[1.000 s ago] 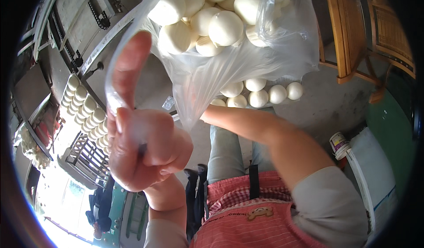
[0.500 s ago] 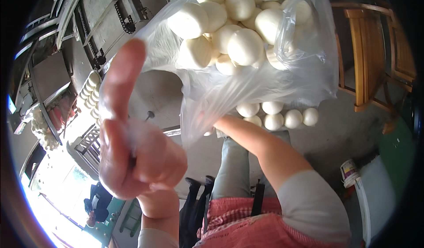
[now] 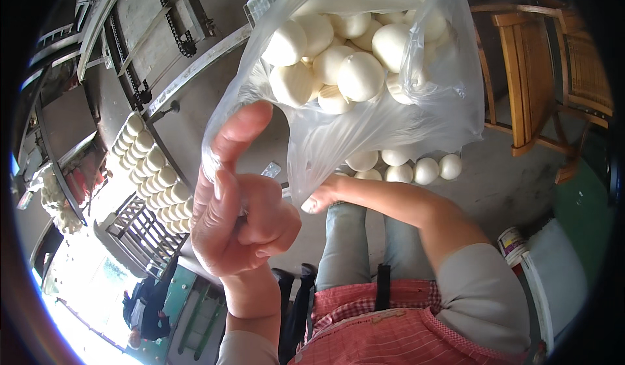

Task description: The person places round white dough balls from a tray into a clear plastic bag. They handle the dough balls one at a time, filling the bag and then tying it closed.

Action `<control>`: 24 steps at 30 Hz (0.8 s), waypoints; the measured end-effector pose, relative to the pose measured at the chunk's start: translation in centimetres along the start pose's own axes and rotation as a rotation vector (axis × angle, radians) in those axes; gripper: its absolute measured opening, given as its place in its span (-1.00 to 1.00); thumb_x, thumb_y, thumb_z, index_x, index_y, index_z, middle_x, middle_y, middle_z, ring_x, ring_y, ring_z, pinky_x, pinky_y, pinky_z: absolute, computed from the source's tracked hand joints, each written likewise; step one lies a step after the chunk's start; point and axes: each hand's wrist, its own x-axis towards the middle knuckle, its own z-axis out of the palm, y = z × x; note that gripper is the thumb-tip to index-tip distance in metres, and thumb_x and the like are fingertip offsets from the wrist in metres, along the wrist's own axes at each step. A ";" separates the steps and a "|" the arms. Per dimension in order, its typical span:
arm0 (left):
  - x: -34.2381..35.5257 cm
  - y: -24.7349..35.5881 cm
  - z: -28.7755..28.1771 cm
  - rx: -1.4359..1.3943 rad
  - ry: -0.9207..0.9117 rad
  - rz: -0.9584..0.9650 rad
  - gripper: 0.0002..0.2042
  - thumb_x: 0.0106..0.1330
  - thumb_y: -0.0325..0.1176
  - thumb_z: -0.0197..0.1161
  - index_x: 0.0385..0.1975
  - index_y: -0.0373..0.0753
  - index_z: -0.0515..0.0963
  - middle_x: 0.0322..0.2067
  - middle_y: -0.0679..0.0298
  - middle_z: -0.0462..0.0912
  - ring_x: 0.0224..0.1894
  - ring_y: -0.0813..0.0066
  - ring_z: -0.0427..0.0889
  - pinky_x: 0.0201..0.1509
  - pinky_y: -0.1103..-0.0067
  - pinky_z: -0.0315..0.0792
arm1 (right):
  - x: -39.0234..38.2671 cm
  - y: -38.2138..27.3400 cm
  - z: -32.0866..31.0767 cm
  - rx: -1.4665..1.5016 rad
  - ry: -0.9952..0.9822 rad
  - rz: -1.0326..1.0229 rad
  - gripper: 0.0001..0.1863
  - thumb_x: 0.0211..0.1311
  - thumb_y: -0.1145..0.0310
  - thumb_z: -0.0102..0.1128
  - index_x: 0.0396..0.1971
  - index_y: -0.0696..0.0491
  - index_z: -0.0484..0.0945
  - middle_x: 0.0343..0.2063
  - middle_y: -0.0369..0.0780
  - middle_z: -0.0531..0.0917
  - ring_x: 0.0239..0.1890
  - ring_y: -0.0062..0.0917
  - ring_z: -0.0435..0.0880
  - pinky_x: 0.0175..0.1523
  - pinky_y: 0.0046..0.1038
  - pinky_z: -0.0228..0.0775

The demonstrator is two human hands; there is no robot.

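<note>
A clear plastic bag full of smooth, round white balls lies ahead of me with its mouth turned toward me. My left hand grips the bag's left edge; the index finger points up along the film while the other fingers are curled in. Lower down, my right hand pinches the near edge of the bag's mouth, and its fingers are partly hidden by the film. Between both hands the mouth is stretched into a gap. Several more white balls sit in rows beneath the bag, just beyond my right forearm.
Rows of white balls stand to the left beside a dark metal rack. Machinery with a chain is at the far left. Wooden chairs stand right, with a small bucket nearer. Another person is at lower left.
My left hand has moved right, closer to the bag and my right hand, keeping hold of the film. The bag's mouth has narrowed. More of the rows at the left now show.
</note>
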 end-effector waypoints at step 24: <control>0.2 -0.8 3.0 -0.011 -0.082 -0.012 -0.49 0.47 -0.30 -0.35 0.34 -0.19 -0.30 -0.76 0.42 0.14 -0.82 0.73 -0.02 -0.77 0.72 -0.04 | -27.7 -1.6 -19.8 0.962 1.245 0.337 -0.74 0.23 0.25 -0.02 -0.44 0.15 0.51 -0.55 -0.17 0.59 -0.44 -0.51 0.61 -0.24 -0.47 0.45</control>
